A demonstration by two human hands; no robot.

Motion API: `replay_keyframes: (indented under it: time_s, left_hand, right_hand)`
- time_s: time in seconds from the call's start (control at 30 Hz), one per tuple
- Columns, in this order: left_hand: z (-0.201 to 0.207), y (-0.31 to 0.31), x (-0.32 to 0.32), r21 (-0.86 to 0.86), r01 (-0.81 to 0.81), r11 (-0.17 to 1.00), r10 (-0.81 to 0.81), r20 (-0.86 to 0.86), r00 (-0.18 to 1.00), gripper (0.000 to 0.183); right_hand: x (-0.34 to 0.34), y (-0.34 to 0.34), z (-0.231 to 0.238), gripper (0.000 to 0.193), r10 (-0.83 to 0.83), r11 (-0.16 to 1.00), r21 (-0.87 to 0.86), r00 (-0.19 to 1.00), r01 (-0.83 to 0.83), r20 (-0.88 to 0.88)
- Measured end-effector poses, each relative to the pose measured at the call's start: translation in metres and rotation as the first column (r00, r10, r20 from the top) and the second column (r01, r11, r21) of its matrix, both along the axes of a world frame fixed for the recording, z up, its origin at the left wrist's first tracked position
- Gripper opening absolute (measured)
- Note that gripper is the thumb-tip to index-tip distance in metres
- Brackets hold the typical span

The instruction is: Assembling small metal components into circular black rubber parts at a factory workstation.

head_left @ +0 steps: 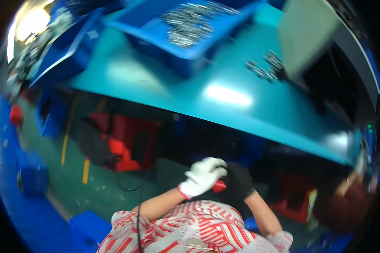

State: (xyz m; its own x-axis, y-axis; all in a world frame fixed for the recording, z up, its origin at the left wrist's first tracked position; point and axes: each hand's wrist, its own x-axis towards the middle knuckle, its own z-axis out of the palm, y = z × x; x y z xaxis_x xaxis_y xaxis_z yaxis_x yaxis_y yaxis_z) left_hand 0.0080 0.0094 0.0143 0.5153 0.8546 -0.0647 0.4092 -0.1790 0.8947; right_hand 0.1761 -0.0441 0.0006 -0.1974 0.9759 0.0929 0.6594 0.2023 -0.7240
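My left hand (pixel 204 175), in a white knit glove with a red cuff edge, is raised in front of my striped shirt. Its fingers curl toward my right hand (pixel 239 182), which wears a black glove. The two hands meet at the fingertips; what lies between them, if anything, is hidden. Blur and the dark background conceal the right fingers. A small red patch (pixel 219 186) shows between the hands; I cannot tell whether it is held or behind them.
Beyond my hands stands a teal table (pixel 185 92). It bears a blue bin (pixel 156 44) of shiny metal parts and a loose cluster of metal parts (pixel 266 67). A red stool (pixel 133 141) with a dark bag (pixel 93 143) is at the left; another person (pixel 346 202) is at the right.
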Motion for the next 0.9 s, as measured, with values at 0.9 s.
replay_keyframes:
  time_s: [0.9]
  left_hand:
    - [-0.027, -0.004, 0.010, -0.429, 0.031, 0.903, 0.157, 0.397, 0.904, 0.019]
  right_hand:
    - [0.013, 0.006, 0.007, 0.028, -0.088, 0.992, 0.092, 0.996, 0.087, 0.001]
